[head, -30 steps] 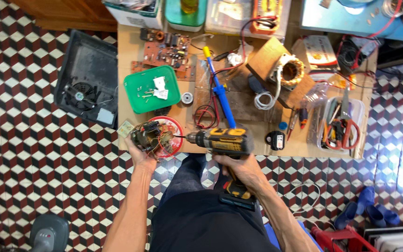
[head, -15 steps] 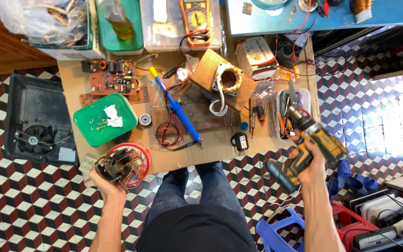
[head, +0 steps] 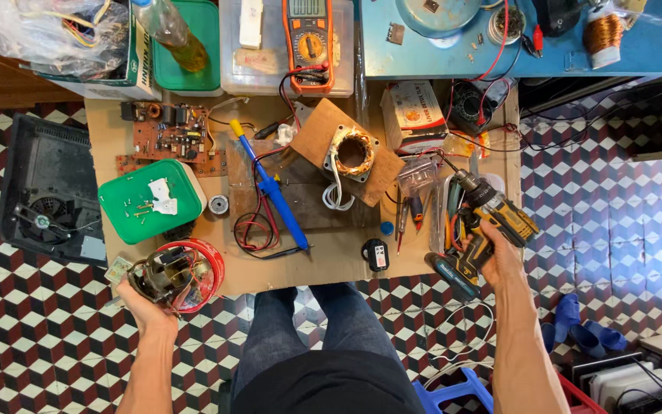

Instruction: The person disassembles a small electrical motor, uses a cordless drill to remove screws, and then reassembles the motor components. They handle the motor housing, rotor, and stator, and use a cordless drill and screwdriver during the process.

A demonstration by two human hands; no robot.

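The small electric motor with copper windings and a dark metal frame sits at the 7 o'clock corner of the cardboard-covered surface, held from below in the closed grip of the left hand. Just behind the motor, touching it, lies a round red tin lid. At 11 o'clock from the motor, close by, stands a green square plastic lid carrying small screws and a scrap of white paper, and beside that a small grey round part.

Well apart at 3 o'clock, the right hand is wrapped around the handle of a yellow-and-black cordless drill, whose chuck points to 10 o'clock over a heap of pliers and screwdrivers.

Between the two hands lie a blue-handled soldering iron with a coil of red and black leads, a wooden board bearing a wound stator and a small black box. At 12 o'clock lie a brown circuit board and an orange multimeter.
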